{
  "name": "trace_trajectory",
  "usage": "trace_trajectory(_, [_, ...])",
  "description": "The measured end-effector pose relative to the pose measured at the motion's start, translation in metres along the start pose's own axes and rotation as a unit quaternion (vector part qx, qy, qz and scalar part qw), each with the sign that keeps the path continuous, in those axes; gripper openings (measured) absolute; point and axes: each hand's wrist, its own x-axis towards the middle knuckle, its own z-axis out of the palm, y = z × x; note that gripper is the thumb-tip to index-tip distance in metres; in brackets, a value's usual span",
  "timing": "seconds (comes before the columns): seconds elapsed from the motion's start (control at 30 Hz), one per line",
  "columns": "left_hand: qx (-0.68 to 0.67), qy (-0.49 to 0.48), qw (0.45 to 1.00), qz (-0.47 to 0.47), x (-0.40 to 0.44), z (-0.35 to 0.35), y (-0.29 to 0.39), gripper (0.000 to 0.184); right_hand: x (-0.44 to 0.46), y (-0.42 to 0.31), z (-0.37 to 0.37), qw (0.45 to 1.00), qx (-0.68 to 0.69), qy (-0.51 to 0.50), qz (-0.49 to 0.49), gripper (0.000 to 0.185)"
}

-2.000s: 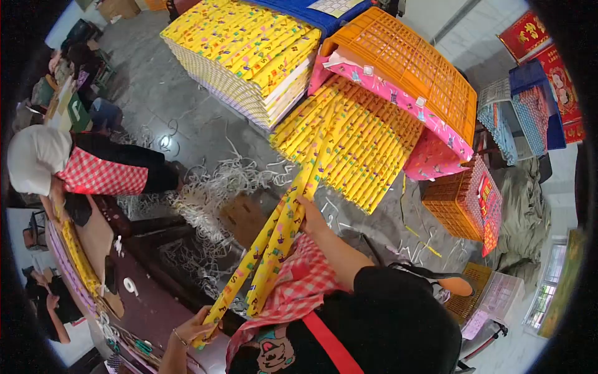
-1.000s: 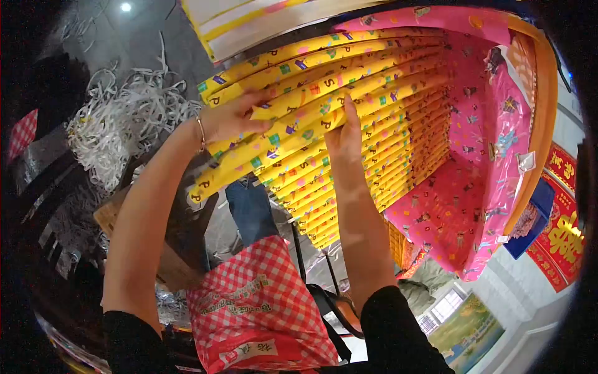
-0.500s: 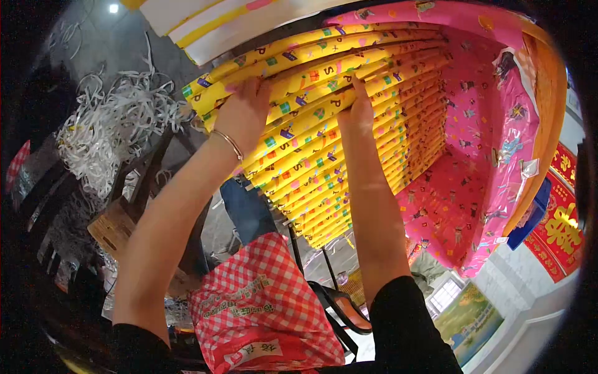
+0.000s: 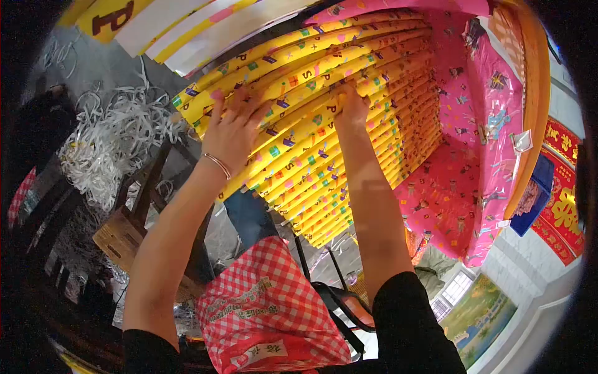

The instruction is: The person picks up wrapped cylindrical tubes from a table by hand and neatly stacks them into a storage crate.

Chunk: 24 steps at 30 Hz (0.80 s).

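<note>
A row of yellow printed paper folds (image 4: pixel 324 162), marked with letters and small coloured pictures, fans out in front of me. My left hand (image 4: pixel 233 124) lies over the folds at their left end, its fingers spread. A thin bracelet circles that wrist. Farther right, my right hand (image 4: pixel 352 109) is closed, thumb and fingers pinching the edge of a yellow fold. The far ends of the folds rest against a pink printed lining (image 4: pixel 458 131). Whether the folds are separate pieces or one pleated sheet, I cannot tell.
Tangled white paper strips (image 4: pixel 112 137) lie at the left. A wooden stool (image 4: pixel 118 234) stands below them. White and yellow sheets (image 4: pixel 187 31) are at the top. An orange rim (image 4: pixel 532 106) borders the pink lining. A red checked apron (image 4: pixel 268 311) covers my lap.
My left hand has loosened from its curled grip, and its fingers are now spread over the folds. My right hand stays at the fold edge. The view has shifted slightly.
</note>
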Motion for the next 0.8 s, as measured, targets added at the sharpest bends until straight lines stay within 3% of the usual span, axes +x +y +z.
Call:
trace_trajectory(0.03, [-0.001, 0.000, 1.000, 0.001, -0.001, 0.002, -0.001, 0.049, 0.000, -0.001, 0.005, 0.999, -0.006, -0.007, -0.033, 0.034])
trace_trajectory(0.13, [0.023, -0.034, 0.999, 0.006, -0.001, 0.002, -0.002, 0.052, -0.007, -0.016, 0.019, 0.999, -0.017, 0.006, -0.027, 0.034])
trace_trajectory(0.23, [-0.004, 0.001, 1.000, -0.022, -0.005, 0.002, 0.001, 0.055, 0.001, -0.015, 0.022, 0.997, -0.031, 0.044, -0.048, 0.024])
trace_trajectory(0.3, [-0.032, 0.049, 0.993, -0.106, -0.013, -0.014, 0.005, 0.051, 0.003, -0.016, 0.018, 0.997, -0.003, 0.068, -0.027, 0.026])
trace_trajectory(0.33, [-0.031, 0.049, 0.993, -0.104, -0.019, -0.015, 0.005, 0.051, 0.005, -0.016, 0.017, 0.997, -0.001, 0.069, -0.027, 0.026])
trace_trajectory(0.4, [-0.080, 0.097, 0.978, -0.164, -0.035, -0.017, 0.001, 0.041, 0.005, -0.015, 0.020, 0.986, -0.004, 0.161, -0.030, 0.027])
trace_trajectory(0.43, [-0.078, 0.097, 0.979, -0.163, -0.043, -0.021, 0.000, 0.041, 0.006, -0.014, 0.020, 0.986, -0.002, 0.161, -0.029, 0.027])
trace_trajectory(0.5, [-0.181, 0.104, 0.944, -0.254, -0.058, -0.032, 0.003, 0.029, 0.016, -0.008, 0.012, 0.986, 0.055, 0.154, -0.020, 0.023])
trace_trajectory(0.53, [-0.391, 0.098, 0.862, -0.307, -0.066, -0.044, 0.009, 0.026, 0.023, -0.005, 0.010, 0.986, 0.056, 0.156, -0.018, 0.023])
trace_trajectory(0.57, [-0.580, 0.085, 0.733, -0.345, -0.068, -0.067, 0.019, 0.024, 0.030, -0.003, 0.011, 0.989, -0.021, 0.129, -0.071, 0.022])
trace_trajectory(0.63, [-0.696, 0.055, 0.662, -0.272, -0.070, -0.128, 0.038, 0.022, 0.035, -0.003, 0.006, 0.982, -0.101, 0.102, -0.120, 0.022])
trace_trajectory(0.67, [-0.696, 0.054, 0.661, -0.275, -0.069, -0.145, 0.042, 0.022, 0.027, -0.013, 0.012, 0.977, -0.174, 0.099, -0.079, 0.026])
trace_trajectory(0.8, [-0.880, 0.043, 0.473, 0.000, -0.062, -0.197, 0.052, 0.014, 0.072, 0.008, -0.016, 0.851, -0.463, 0.204, -0.141, 0.047])
